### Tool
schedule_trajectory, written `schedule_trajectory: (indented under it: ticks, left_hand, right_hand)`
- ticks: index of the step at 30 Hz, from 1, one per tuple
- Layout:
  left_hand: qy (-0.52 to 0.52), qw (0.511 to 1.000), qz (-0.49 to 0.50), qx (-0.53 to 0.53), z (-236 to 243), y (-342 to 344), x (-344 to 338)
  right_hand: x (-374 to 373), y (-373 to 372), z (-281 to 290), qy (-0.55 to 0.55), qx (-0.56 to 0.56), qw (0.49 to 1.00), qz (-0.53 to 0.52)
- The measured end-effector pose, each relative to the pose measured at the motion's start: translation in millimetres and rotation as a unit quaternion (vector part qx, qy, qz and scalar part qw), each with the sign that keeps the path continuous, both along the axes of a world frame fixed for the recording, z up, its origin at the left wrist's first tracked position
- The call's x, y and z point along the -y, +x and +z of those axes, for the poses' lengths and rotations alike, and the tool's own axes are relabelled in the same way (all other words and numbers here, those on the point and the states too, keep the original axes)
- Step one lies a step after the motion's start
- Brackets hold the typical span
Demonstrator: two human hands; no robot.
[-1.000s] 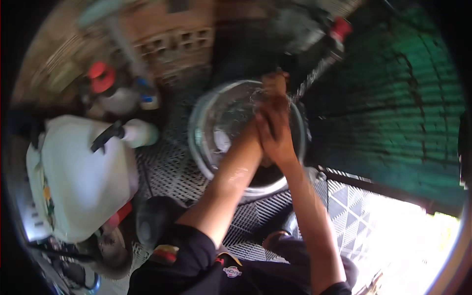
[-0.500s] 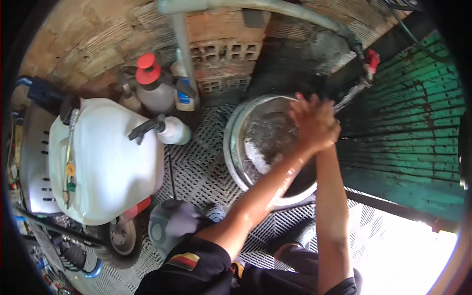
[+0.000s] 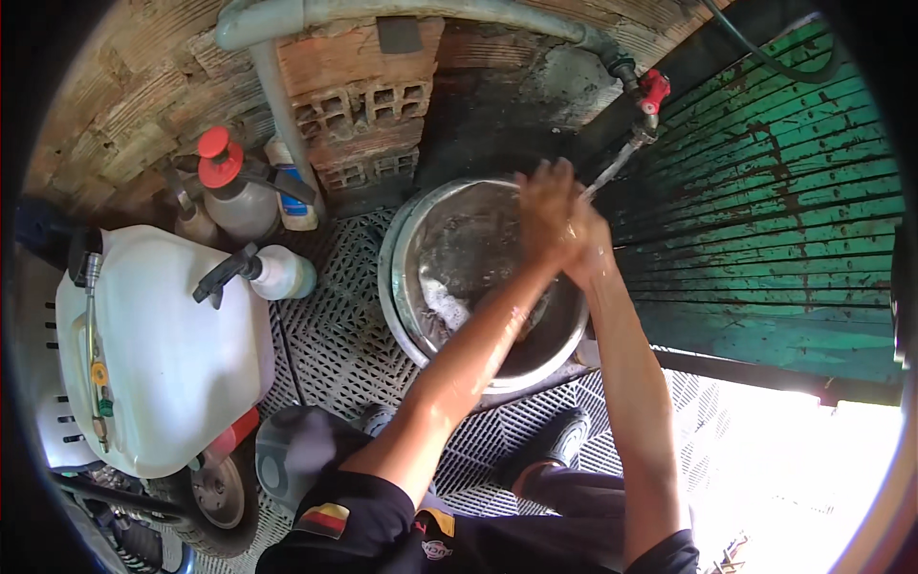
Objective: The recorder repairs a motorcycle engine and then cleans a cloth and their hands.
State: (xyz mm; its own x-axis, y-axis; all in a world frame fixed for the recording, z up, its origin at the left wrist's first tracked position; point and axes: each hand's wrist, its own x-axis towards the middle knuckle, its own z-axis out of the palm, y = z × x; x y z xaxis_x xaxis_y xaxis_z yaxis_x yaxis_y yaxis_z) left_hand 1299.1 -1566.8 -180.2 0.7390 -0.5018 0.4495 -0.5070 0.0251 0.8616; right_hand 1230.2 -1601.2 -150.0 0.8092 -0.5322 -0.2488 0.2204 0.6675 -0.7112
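Note:
My left hand [image 3: 545, 215] and my right hand [image 3: 587, 251] are pressed together, wet, above the right side of a round metal basin [image 3: 405, 335]. The left hand's fingers are stretched out and slightly blurred. Against its side and palm lies the right hand, whose fingers are mostly hidden. From a tap with a red handle [image 3: 653, 92], a stream of water [image 3: 610, 170] runs down toward the hands. Inside the basin, rippling water [image 3: 469, 234] carries a patch of white foam [image 3: 443, 304]. Neither hand shows any object in it.
A large white tank [image 3: 172, 344] stands on the left, beside a white spray bottle [image 3: 282, 272] and a pump sprayer with a red top [image 3: 220, 158]. Green ribbed metal sheeting [image 3: 755, 210] borders the right. A grey pipe [image 3: 430, 10] runs along the brick wall.
The whole view has shifted, so the basin, tap and bottles now sit further left. My hands remain together over the basin's right side, their fingers slightly repositioned.

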Motion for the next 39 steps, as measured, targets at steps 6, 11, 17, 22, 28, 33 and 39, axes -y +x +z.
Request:
schedule_trajectory:
  ticks: [6, 11, 17, 22, 28, 33, 39]
  left_hand:
    - [0.304, 0.829, -0.380, -0.276, -5, 59, 9]
    - [0.111, 0.873, -0.421, -0.222, 5, 36, 4]
    - [-0.109, 0.938, -0.328, 0.011, 25, 19, -17]
    - [-0.154, 0.936, -0.314, 0.036, 82, -29, -31]
    - [-0.246, 0.917, -0.235, 0.207, 19, 0, 11]
    - [-0.026, 0.982, -0.172, 0.079, -57, 50, 71]
    - [0.135, 0.914, -0.294, 0.245, -65, -6, 78]
  right_hand:
    - [26, 16, 42, -0.539, -0.411, 0.606, 0.416]
    - [62, 18, -52, -0.677, -0.476, 0.414, 0.379]
    - [58, 83, -64, -0.755, -0.332, 0.376, 0.422]
    - [79, 85, -85, -0.771, -0.292, 0.366, 0.432]
    - [82, 87, -67, -0.348, -0.362, 0.790, 0.352]
    - [31, 4, -69, -0.314, -0.157, 0.931, 0.096]
    - [-110, -19, -3, -0.722, -0.232, 0.649, -0.060]
